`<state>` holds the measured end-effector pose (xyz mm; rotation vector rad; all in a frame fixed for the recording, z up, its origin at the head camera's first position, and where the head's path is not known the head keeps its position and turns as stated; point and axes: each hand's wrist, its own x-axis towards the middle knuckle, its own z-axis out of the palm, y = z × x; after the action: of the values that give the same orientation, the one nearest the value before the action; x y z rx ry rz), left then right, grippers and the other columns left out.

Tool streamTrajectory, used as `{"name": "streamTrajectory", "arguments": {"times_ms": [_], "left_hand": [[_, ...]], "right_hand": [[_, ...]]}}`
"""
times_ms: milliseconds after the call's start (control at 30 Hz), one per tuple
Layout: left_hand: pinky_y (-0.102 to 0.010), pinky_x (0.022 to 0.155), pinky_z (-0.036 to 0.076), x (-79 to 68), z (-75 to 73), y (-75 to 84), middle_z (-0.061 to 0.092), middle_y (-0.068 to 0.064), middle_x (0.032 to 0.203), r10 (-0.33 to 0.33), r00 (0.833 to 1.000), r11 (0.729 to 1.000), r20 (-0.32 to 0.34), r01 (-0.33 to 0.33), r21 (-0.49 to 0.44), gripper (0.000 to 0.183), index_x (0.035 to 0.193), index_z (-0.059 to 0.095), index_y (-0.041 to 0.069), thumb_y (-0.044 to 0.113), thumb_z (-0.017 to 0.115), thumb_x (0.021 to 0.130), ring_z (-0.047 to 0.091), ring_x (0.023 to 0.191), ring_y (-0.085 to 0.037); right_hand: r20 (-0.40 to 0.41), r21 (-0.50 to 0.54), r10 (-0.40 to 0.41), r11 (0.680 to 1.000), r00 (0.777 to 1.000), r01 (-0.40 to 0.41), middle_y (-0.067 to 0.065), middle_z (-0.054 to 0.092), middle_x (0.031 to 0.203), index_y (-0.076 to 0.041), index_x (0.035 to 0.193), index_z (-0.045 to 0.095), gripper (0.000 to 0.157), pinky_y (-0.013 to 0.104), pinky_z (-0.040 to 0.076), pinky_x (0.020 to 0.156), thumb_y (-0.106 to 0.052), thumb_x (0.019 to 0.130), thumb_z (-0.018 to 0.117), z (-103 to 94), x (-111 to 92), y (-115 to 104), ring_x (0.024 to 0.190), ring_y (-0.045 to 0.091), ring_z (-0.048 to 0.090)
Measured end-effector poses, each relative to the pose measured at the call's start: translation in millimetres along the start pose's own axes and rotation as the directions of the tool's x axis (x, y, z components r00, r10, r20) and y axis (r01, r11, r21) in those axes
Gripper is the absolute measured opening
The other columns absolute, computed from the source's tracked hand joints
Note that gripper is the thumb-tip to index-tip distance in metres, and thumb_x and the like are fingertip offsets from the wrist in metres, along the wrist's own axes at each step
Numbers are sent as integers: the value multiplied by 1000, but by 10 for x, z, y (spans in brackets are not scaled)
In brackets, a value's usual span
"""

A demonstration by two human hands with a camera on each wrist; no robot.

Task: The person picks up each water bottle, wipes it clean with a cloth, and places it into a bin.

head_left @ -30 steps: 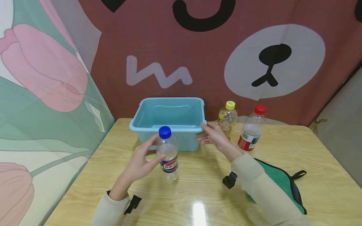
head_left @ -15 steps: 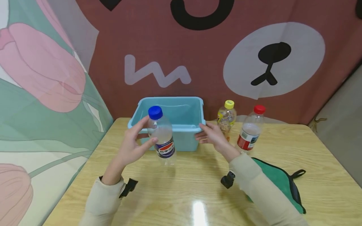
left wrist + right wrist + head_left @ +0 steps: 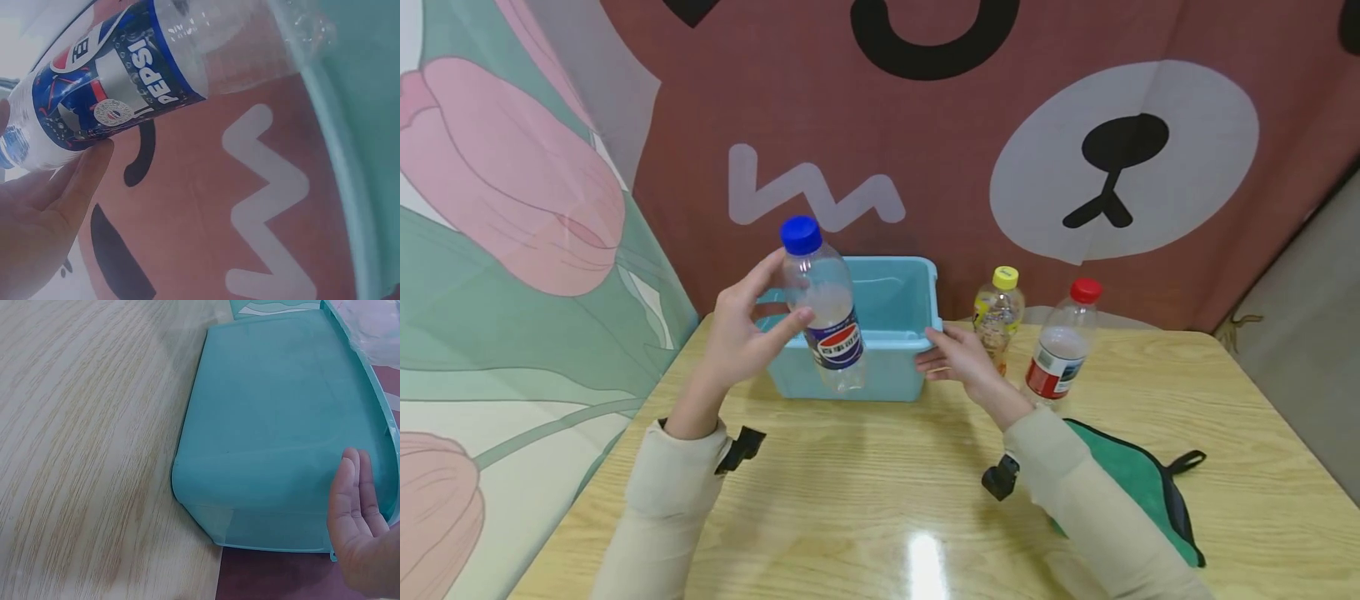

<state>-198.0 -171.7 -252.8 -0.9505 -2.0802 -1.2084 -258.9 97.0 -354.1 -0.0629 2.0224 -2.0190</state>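
My left hand (image 3: 737, 325) grips a clear plastic Pepsi bottle (image 3: 837, 337) around its upper part, thumb on the near side. The bottle has a blue cap (image 3: 801, 236), tilts left at the top and is held up off the table, overlapping the front of a light-blue plastic bin (image 3: 891, 375). In the left wrist view, the bottle's label (image 3: 106, 87) faces the camera and its base lies close by the bin's rim (image 3: 350, 181). At the bin's front right corner, my right hand (image 3: 958, 360) holds the rim, fingers (image 3: 350, 487) against the outer wall below it.
To the right of the bin stand a bottle with a yellow cap (image 3: 997, 321) and a bottle with a red cap (image 3: 1062, 350). A green cloth (image 3: 1138, 483) with black edging lies partly under the right forearm. A printed curtain (image 3: 940, 167) hangs behind the wooden table (image 3: 820, 508).
My left hand has lifted the Pepsi bottle up and slightly left, from near the tabletop to the height of the bin's opening. The right hand stays at the bin's rim.
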Motion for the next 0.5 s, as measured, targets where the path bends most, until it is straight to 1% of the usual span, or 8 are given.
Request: {"name": "streamTrajectory", "arguments": {"times_ms": [100, 200, 300, 400, 433, 500], "left_hand": [[-22, 69, 53, 102, -33, -3, 61, -14, 109, 3, 1000, 1000, 0, -3, 1, 63, 134, 42, 3, 36, 62, 85, 58, 97, -19], [-22, 71, 52, 196, -51, -5, 59, -13, 114, 16, 1000, 1000, -5, -16, 4, 63, 135, 41, 4, 36, 62, 85, 58, 101, -18], [-23, 72, 53, 288, -45, 1, 59, -12, 116, 34, 999, 999, -18, -33, 10, 64, 135, 41, 4, 36, 62, 85, 58, 102, -17], [-23, 72, 53, 390, -16, -7, 60, -12, 114, 57, 998, 998, -29, -56, 13, 62, 135, 42, 4, 33, 63, 85, 59, 98, -18], [-23, 73, 52, 426, -3, -11, 61, -12, 112, 62, 998, 998, -29, -61, 12, 59, 134, 42, 3, 27, 64, 86, 60, 96, -17], [-23, 72, 52, 495, 30, -39, 61, -12, 112, 58, 998, 998, -30, -57, 17, 57, 134, 42, 3, 21, 65, 85, 60, 94, -18]], "right_hand": [[4, 3, -3, 1000, 1000, 3, 8, 66, 79, 0, 135, 37, 47, 31, 54, 64, -27, 97, 44, -10, 0, 4, 71, 16, 65], [6, 3, -2, 1000, 1000, 2, 7, 66, 78, 0, 135, 38, 47, 32, 54, 65, -27, 97, 44, -18, 3, 14, 70, 16, 65], [8, 1, -6, 1000, 1000, 6, 7, 66, 78, 0, 135, 37, 47, 32, 54, 65, -27, 97, 44, -21, 6, 20, 71, 15, 65], [7, 3, -7, 1000, 1000, 7, 7, 66, 78, -1, 135, 38, 47, 31, 54, 65, -27, 96, 45, -18, 12, 22, 71, 16, 65], [9, 4, -8, 1000, 1000, 8, 8, 66, 78, -1, 134, 38, 47, 31, 54, 64, -27, 96, 45, -17, 12, 20, 71, 16, 65], [11, 7, -6, 1000, 1000, 6, 8, 66, 79, -2, 134, 38, 47, 31, 54, 65, -27, 96, 46, -16, 12, 15, 72, 17, 65]]}}
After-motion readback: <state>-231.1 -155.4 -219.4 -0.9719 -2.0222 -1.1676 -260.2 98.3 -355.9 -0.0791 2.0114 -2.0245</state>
